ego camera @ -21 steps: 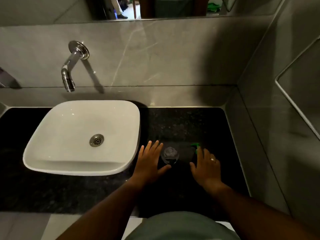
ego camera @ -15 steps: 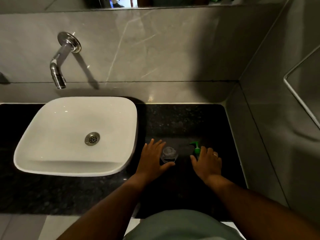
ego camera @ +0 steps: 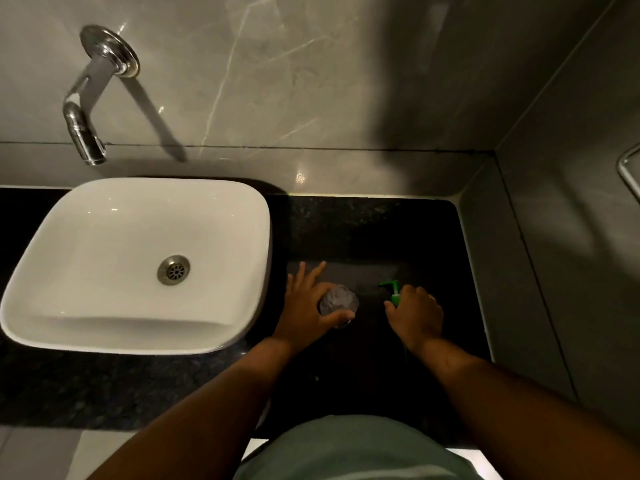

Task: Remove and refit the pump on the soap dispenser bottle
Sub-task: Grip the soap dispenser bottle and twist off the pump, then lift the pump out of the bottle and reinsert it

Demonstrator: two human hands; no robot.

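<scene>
A clear soap bottle [ego camera: 338, 299] stands upright on the black counter [ego camera: 381, 230], seen from above with its neck bare. My left hand [ego camera: 304, 306] presses against its left side. The thumb curls round the near side and the fingers stay straight, pointing away. The green pump [ego camera: 393, 289] lies on the counter to the right, apart from the bottle. My right hand [ego camera: 415, 315] has its fingers curled over the pump's lower part, with only the nozzle end showing.
A white basin [ego camera: 138, 265] sits on the counter to the left, close to my left hand. A chrome wall tap [ego camera: 86, 133] hangs above it. Grey tiled walls [ego camera: 554, 271] close in the right side and the back.
My left hand has slid right until the bottle sits in the crook of the thumb. My right hand has gone from lying flat to curling over the green pump. The camera has tilted down.
</scene>
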